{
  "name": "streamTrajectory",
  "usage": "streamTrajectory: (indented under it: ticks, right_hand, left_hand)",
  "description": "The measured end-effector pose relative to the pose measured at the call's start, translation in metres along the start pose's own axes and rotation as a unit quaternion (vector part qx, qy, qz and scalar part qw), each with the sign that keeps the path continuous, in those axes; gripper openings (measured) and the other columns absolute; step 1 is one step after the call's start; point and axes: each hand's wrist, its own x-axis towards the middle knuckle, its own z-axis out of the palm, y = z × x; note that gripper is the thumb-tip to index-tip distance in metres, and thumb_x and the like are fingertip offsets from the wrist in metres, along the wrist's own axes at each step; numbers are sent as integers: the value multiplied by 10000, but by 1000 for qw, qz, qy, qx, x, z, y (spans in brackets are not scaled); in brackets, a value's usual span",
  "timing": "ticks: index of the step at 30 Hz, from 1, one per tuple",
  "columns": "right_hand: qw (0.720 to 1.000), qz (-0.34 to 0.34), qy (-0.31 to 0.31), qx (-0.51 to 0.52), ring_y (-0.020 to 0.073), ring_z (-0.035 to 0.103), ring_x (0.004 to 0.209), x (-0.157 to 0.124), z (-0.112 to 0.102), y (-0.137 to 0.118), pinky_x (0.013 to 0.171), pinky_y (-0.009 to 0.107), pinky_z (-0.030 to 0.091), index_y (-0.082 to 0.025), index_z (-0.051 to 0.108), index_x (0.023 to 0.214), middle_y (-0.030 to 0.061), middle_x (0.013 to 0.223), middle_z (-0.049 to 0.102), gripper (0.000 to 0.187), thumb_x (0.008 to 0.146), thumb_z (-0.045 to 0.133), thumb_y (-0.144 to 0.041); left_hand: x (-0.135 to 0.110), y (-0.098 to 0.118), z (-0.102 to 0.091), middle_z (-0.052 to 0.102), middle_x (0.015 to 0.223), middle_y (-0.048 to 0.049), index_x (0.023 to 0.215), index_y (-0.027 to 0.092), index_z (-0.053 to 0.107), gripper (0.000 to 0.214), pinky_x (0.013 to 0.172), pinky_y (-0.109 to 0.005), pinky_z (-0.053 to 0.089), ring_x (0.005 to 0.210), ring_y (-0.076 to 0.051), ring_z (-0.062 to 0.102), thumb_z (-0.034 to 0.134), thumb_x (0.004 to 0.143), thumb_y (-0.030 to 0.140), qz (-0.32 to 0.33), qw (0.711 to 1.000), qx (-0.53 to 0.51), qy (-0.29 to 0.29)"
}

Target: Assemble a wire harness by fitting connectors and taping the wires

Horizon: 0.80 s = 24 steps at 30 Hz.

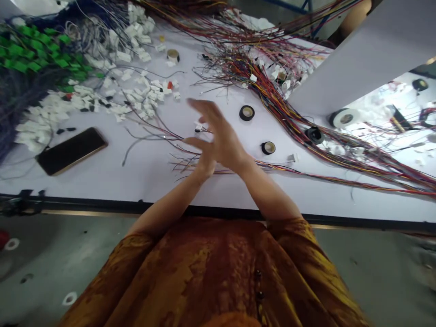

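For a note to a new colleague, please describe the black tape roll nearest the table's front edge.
On the white table, look just right of the person's right hand, behind the long multicoloured wire bundle. Two small black tape rolls lie there. The nearer roll sits closer to the front edge, while the farther roll lies further back.

A loose blouse (204, 268) of mottled rust and mustard silky fabric covers the torso, with two small dark buttons (258, 274) down the front. Its wide sleeves (293, 238) end near the elbows, leaving the forearms (269, 190) and hands (218, 141) bare.
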Motion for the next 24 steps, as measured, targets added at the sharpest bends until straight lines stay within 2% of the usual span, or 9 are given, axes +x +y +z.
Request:
streamTrajectory:
  ticks: [2,3,5,8,12,15,19,22,24]
  right_hand:
    - [990,76,108,54,186,643,936,-20,0,45,776,331,566,-301,561,1265,55,1214,657,364,986,446,-504]
    - [978,119,146,89,158,642,793,-31,2,67,706,304,553,-266,593,1184,62,1074,680,386,1003,370,-524]
    - [958,194,149,148,119,574,589,-51,9,103,588,274,506,-218,626,1025,39,858,666,442,990,354,-564]
    - [953,216,128,171,107,548,542,-73,21,127,574,261,491,-202,653,916,20,778,673,434,967,412,-560]
    - [983,136,72,99,184,698,799,-80,27,123,783,323,545,-221,707,925,49,874,749,382,973,443,-494]
    - [997,66,24,27,241,714,913,-76,28,119,859,384,535,-221,731,977,84,956,771,329,969,484,-439]
    - [998,4,-17,-55,267,679,864,-64,34,112,805,403,520,-193,734,1023,107,933,761,323,971,512,-423]
    - [996,-36,-54,-67,255,639,827,-48,45,96,813,390,499,-161,719,1044,99,840,723,344,981,498,-416]
    - [996,-37,-70,-51,250,639,853,-33,57,82,821,375,489,-152,705,1058,108,870,718,333,985,483,-389]
  left_hand:
    - [-3,8,-9,548,600,20,763,176,649,243,512,-206,408,570,-87,564,588,956,313,-7,1000,-20,-4]
    - [-4,12,-12,520,583,31,775,165,655,253,488,-195,393,534,-74,543,584,960,323,-10,999,-35,-8]
    - [-4,23,-22,462,556,52,801,148,666,256,452,-173,368,479,-53,495,596,958,338,-9,997,-73,-4]
    - [-1,45,-45,382,522,68,785,149,663,267,407,-148,330,438,-41,433,606,956,346,22,993,-112,25]
    - [0,79,-89,328,487,72,743,184,632,281,360,-123,282,408,-38,386,608,956,364,88,984,-126,93]
    - [-2,95,-115,310,478,77,737,180,630,289,345,-119,251,395,-31,359,602,963,358,120,977,-119,128]
    - [3,99,-135,352,502,69,803,160,663,281,362,-128,265,419,-36,395,565,984,352,122,978,-119,119]
    - [9,100,-146,386,522,63,855,144,676,296,380,-135,280,424,-35,412,506,1013,327,123,977,-140,107]
    - [11,101,-154,377,512,66,849,132,675,322,383,-140,275,407,-34,396,478,1023,317,117,979,-142,93]
